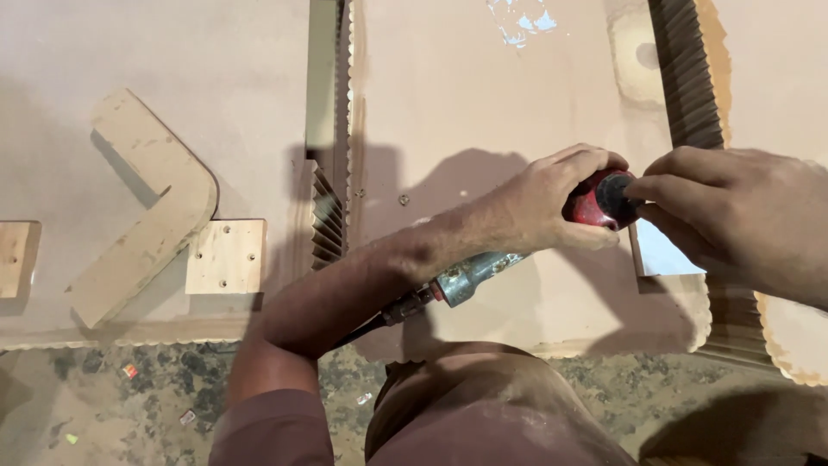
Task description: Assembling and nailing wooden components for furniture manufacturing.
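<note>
Right hand (742, 216) fingertips pinch the black end of a red pneumatic tool (595, 203). Left hand (552, 203) fingers clamp around the tool's red body, over a brown fibreboard panel (448, 103). A curved wooden template (155, 203) lies well apart.

Right hand (733, 224) cut by edge; red tool (595, 203) mostly covered.

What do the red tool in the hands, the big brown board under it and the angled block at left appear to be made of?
Red tool: glossy red casing, plastic or painted metal, with a dull grey, worn metal stem. Brown board: looks like fibreboard, matte, smooth, grainless, scalloped edge. Angled block: pale raw wood or plywood, unfinished and dusty.
</note>
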